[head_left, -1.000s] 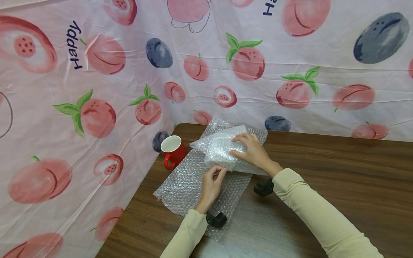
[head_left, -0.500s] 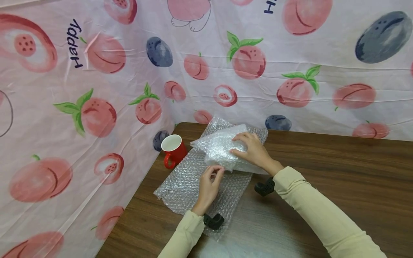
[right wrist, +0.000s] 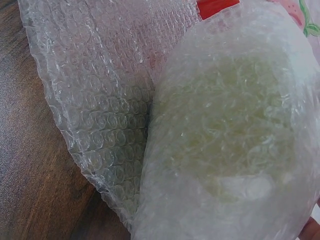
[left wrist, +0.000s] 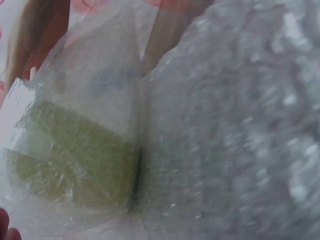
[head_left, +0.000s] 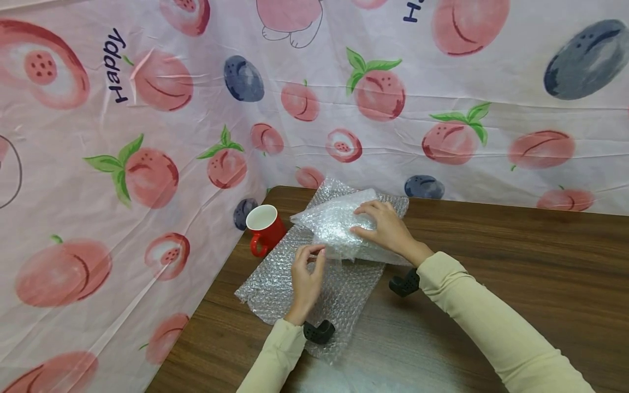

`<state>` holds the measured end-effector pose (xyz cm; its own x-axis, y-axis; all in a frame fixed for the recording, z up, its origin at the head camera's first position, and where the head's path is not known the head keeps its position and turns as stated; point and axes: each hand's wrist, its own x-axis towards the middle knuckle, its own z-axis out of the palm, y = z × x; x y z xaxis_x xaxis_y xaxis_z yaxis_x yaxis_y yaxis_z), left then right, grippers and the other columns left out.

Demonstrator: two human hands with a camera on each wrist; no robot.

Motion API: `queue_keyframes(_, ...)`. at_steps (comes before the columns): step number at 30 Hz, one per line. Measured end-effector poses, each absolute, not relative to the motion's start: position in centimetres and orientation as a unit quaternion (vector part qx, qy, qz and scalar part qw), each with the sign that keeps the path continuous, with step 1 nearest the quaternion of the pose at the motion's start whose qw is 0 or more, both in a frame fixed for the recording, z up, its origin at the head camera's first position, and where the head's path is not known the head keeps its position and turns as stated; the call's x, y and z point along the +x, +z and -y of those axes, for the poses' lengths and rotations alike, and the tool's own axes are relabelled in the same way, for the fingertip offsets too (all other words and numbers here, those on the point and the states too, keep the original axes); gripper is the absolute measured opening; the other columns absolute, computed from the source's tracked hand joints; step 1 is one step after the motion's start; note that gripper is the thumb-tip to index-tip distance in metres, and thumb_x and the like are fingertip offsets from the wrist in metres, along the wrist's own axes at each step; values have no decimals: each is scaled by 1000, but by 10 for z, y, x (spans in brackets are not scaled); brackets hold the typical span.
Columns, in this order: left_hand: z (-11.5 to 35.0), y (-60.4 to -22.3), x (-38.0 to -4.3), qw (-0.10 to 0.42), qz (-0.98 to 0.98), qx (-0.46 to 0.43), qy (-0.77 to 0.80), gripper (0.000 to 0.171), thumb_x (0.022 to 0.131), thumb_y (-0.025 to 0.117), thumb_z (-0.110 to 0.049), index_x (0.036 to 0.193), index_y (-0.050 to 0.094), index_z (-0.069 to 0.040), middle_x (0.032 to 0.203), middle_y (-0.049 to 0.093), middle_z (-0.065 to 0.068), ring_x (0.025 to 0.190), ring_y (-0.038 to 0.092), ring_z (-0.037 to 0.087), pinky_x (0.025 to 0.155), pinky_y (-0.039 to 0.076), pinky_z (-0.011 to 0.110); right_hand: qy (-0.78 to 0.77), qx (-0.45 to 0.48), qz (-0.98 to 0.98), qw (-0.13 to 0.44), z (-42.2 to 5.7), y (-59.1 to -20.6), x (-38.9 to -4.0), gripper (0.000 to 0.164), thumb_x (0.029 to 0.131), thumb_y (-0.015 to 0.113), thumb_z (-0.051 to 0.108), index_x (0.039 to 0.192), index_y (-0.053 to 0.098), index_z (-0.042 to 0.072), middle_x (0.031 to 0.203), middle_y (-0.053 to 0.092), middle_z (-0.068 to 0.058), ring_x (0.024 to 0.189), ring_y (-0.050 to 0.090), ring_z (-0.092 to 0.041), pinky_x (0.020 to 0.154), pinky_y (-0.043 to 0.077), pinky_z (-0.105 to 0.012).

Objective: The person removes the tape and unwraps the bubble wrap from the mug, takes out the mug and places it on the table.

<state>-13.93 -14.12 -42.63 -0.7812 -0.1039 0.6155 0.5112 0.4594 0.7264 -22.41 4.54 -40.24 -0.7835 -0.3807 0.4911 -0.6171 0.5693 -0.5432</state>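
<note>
A bubble-wrapped bundle [head_left: 339,221] lies on a flat sheet of bubble wrap [head_left: 275,278]. Something pale green [left wrist: 90,155] shows through its cloudy layers in the left wrist view; the wrap hides what kind of thing it is. From the right, my right hand [head_left: 388,229] holds the bundle, with thumb and fingers curved over its top. At its lower left edge, the thumb and fingertips of my left hand [head_left: 306,278] come together in a pinch on the wrap. The right wrist view has the rounded bundle [right wrist: 235,120] close up.
To the left of the wrap stands a red mug [head_left: 265,229] with a white inside, its handle towards me. The dark wooden table [head_left: 516,273] reaches to the right. Behind and to the left hangs a fruit-patterned cloth [head_left: 304,136].
My left hand has slid left along the bundle's lower edge, fingertips still together. The right hand and the bundle have stayed nearly in place.
</note>
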Motion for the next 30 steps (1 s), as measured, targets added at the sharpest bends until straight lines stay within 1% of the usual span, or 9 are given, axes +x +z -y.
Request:
queue_keyframes(4, 150, -439, -154, 320, 795, -113, -503, 14, 82, 56, 5, 95, 60, 8, 93, 51, 22, 87, 48, 33, 73, 39, 43, 365, 288, 870, 164, -45, -401, -224, 40, 73, 72, 30, 102, 62, 5, 110, 54, -14, 104, 44, -33, 86, 36, -47)
queue_keyframes(5, 152, -443, -158, 319, 796, -109, -503, 15, 82, 56, 4, 96, 60, 7, 95, 50, 22, 89, 48, 33, 74, 38, 43, 365, 288, 870, 165, -45, -401, -224, 40, 73, 72, 30, 102, 62, 5, 110, 55, -15, 104, 44, -33, 86, 36, -47)
queue_keyframes(10, 157, -447, -165, 317, 801, -105, -497, 15, 84, 57, -5, 98, 61, 0, 102, 49, 16, 94, 47, 28, 77, 35, 42, 365, 288, 870, 164, -46, -401, -224, 40, 73, 72, 30, 102, 62, 5, 111, 55, -15, 104, 44, -33, 87, 35, -47)
queue_keyframes(14, 157, -447, -168, 320, 801, -105, -494, 14, 85, 57, -7, 97, 60, -2, 103, 50, 12, 97, 46, 24, 78, 37, 46, 367, 290, 869, 163, -46, -402, -224, 39, 73, 72, 30, 102, 63, 5, 111, 55, -15, 104, 45, -32, 88, 34, -47)
queue_keyframes(17, 157, -447, -170, 321, 802, -104, -492, 15, 84, 57, -6, 98, 60, -1, 105, 51, 12, 100, 46, 24, 82, 37, 45, 368, 293, 867, 164, -46, -402, -224, 40, 73, 72, 30, 102, 63, 5, 110, 55, -15, 104, 45, -33, 88, 34, -47)
queue_keyframes(22, 154, -445, -174, 301, 803, -112, -502, 23, 85, 57, -7, 107, 57, 1, 111, 49, 13, 107, 45, 26, 91, 35, 41, 367, 302, 864, 166, -47, -402, -225, 40, 73, 72, 29, 103, 62, 4, 110, 55, -16, 104, 46, -33, 88, 34, -48)
queue_keyframes(25, 152, -444, -177, 292, 802, -117, -509, 27, 85, 57, -7, 110, 56, 3, 113, 47, 15, 109, 44, 28, 92, 34, 43, 365, 308, 862, 168, -47, -402, -224, 40, 74, 71, 28, 104, 62, 3, 110, 55, -16, 104, 46, -33, 89, 33, -48)
queue_keyframes(28, 151, -443, -178, 289, 802, -117, -510, 25, 84, 56, -6, 107, 57, 4, 113, 45, 15, 108, 43, 31, 91, 33, 46, 363, 313, 862, 166, -47, -402, -224, 39, 75, 71, 27, 105, 62, 4, 111, 54, -17, 104, 46, -34, 89, 33, -49)
queue_keyframes(30, 150, -443, -178, 277, 805, -115, -512, 24, 84, 56, -6, 106, 58, 3, 113, 42, 14, 108, 41, 29, 91, 33, 45, 360, 315, 863, 162, -48, -402, -223, 39, 76, 70, 27, 105, 62, 4, 112, 53, -18, 104, 45, -35, 89, 32, -50)
